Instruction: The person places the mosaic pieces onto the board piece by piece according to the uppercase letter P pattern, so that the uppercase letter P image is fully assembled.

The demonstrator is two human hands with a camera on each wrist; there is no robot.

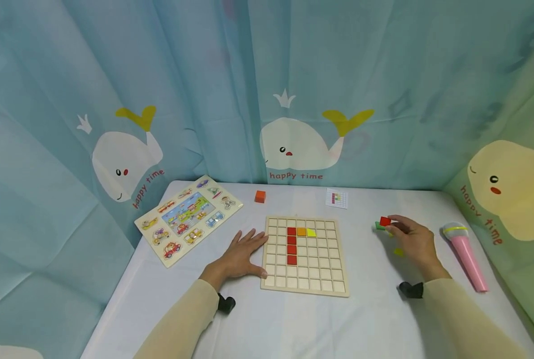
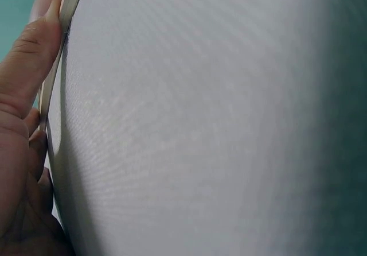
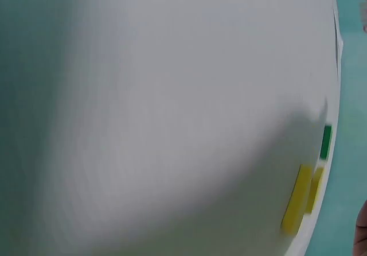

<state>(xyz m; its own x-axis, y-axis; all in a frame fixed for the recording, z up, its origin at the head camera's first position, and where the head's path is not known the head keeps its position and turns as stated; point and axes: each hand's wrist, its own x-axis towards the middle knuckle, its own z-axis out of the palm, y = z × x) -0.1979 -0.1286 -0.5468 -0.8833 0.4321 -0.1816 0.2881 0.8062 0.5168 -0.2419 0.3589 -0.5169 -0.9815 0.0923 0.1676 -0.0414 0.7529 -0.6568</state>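
A square wooden grid board [image 1: 302, 284] lies in the middle of the white table. Several red blocks [image 1: 291, 250] fill cells in one column, with an orange block [image 1: 301, 232] and a yellow block [image 1: 311, 232] beside the top one. My left hand [image 1: 240, 257] rests at the board's left edge, thumb and fingertips touching it, fingers spread. Off to the right, my right hand [image 1: 416, 243] pinches a red cube [image 1: 385, 221] between thumb and fingers. Beneath it are a green block [image 1: 379, 226] and yellow blocks [image 3: 296, 200], partly hidden by the hand in the head view.
A wooden vehicle puzzle [image 1: 188, 219] lies at the back left. An orange cube [image 1: 260, 196] and a small pattern card [image 1: 336, 198] sit behind the board. To the right of my right hand is a pink toy microphone [image 1: 468, 257]. Curtains [image 1: 231, 99] border the table's back.
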